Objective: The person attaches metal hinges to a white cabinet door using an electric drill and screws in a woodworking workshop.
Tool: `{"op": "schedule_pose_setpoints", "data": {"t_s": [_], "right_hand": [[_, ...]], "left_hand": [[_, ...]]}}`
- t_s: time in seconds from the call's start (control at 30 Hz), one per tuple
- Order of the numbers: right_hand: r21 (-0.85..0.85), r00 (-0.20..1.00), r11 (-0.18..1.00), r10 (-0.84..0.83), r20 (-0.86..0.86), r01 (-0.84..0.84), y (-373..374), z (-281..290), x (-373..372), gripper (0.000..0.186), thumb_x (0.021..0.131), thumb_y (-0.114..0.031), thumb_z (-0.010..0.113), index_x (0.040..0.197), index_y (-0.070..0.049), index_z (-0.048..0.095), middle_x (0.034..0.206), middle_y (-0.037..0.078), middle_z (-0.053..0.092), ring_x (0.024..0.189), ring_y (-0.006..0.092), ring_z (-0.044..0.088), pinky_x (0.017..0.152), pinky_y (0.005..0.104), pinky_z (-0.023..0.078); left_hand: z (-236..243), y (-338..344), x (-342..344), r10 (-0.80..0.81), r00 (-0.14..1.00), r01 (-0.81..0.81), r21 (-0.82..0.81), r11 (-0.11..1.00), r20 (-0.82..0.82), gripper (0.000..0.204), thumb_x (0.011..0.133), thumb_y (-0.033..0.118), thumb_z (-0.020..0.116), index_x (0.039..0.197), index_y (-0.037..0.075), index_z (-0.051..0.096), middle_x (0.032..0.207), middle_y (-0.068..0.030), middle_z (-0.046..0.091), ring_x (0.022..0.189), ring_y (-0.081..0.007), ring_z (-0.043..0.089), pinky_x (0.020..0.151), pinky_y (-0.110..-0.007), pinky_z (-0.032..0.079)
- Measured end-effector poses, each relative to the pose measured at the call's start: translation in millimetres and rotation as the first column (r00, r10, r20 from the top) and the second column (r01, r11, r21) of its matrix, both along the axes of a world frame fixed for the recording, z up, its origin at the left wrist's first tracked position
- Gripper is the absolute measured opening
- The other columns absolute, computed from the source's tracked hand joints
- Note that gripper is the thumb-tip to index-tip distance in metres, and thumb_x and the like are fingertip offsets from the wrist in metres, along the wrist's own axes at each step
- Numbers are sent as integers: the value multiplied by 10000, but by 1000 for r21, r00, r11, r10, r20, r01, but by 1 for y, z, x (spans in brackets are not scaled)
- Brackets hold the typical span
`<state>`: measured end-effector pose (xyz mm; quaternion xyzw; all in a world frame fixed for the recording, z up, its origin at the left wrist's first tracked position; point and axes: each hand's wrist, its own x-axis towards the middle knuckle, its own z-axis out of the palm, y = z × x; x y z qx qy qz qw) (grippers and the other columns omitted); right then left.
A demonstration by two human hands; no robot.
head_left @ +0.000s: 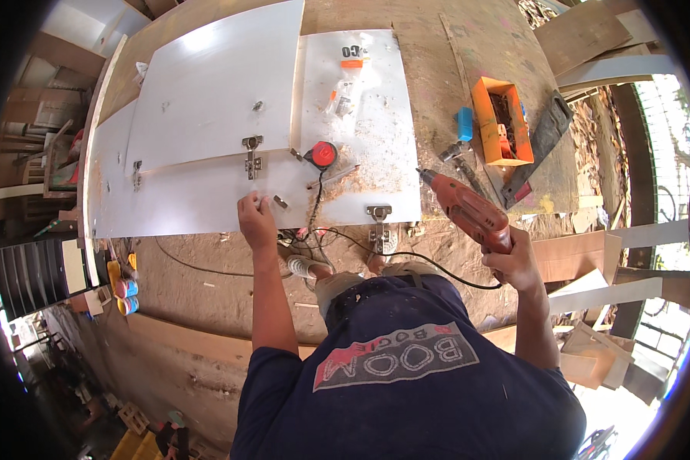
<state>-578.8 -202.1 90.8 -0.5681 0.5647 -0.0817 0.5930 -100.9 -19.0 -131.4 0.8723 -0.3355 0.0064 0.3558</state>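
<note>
My right hand [517, 259] grips the handle of a red-orange corded power drill [471, 211], whose tip points up and left over the right edge of the white panel [207, 215]. Near the panel's front edge, my left hand [257, 222] is closed in a pinch; a small thing seems to lie between its fingertips, too small to name. Just right of those fingers lies a small metal hinge part [280, 202]. Metal cabinet hinges sit on the panels: one [251, 157] above my left hand, another [377, 224] at the front edge, left of the drill.
A red and black tape measure [322, 156] rests on the panel amid sawdust, near a plastic packet [343, 98]. A smaller white panel [215, 92] overlaps behind. To the right are an orange box [479, 103] of screws, a handsaw [540, 146] and a blue box [464, 124]. The drill's cord [429, 264] trails leftward.
</note>
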Motion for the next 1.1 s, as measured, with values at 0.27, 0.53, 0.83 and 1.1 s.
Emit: {"op": "schedule_pose_setpoints", "data": {"t_s": [0.27, 0.53, 0.83, 1.1], "right_hand": [[-29, 997, 997, 71, 5, -71, 1, 9, 8, 328, 720, -81, 757, 1025, 21, 695, 857, -7, 645, 767, 81, 547, 680, 290, 460], [-57, 911, 916, 401, 100, -397, 10, 5, 9, 479, 700, -47, 756, 1174, 25, 730, 972, 30, 746, 904, 94, 637, 806, 299, 537], [-11, 752, 774, 619, 228, -633, 30, 0, 27, 723, 661, -118, 729, 1377, -21, 692, 1003, 126, 782, 892, 130, 696, 849, 311, 557], [-58, 743, 760, 647, 172, -648, 21, -5, 18, 741, 656, -141, 777, 1382, -29, 688, 1000, 158, 783, 901, 173, 740, 852, 336, 572]], "left_hand": [[-6, 12, 8, -26, 993, 22, 31, 999, 111, 141, 974, 97, 738, 1039, -12, 675, 992, -162, 665, 843, -315, 655, 759, -402, 551], [21, 26, -69, -206, 636, -131, -367, 921, -744, 81, 1050, 101, 655, 1111, 50, 672, 942, -31, 691, 792, -113, 650, 744, -260, 528], [31, 55, -176, -492, -183, -412, -388, 824, -851, 177, 1066, 250, 673, 1129, 86, 696, 1014, -49, 744, 911, -157, 734, 759, -308, 619], [31, 49, -193, -479, -176, -478, -351, 805, -860, 209, 1089, 281, 636, 1111, 84, 699, 1035, -53, 759, 921, -142, 736, 784, -286, 640]]}}
